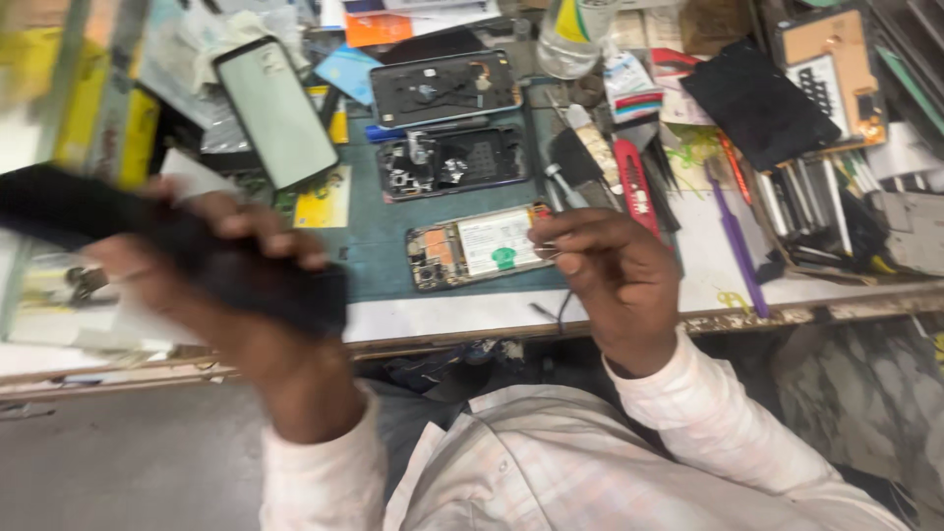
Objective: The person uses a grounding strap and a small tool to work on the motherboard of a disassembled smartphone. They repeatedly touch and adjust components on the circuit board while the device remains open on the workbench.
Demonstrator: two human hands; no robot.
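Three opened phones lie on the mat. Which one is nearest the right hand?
The front phone, the one with the white battery label and green dot. It lies just left of the right hand; the other two opened phones sit farther back.

My left hand (211, 265) is smeared by motion blur, and the dark flat object (157, 246) it grips is too blurred to identify. My right hand (615, 280) pinches something too small to make out. The clear bottle (570, 34) is cut off by the top edge.
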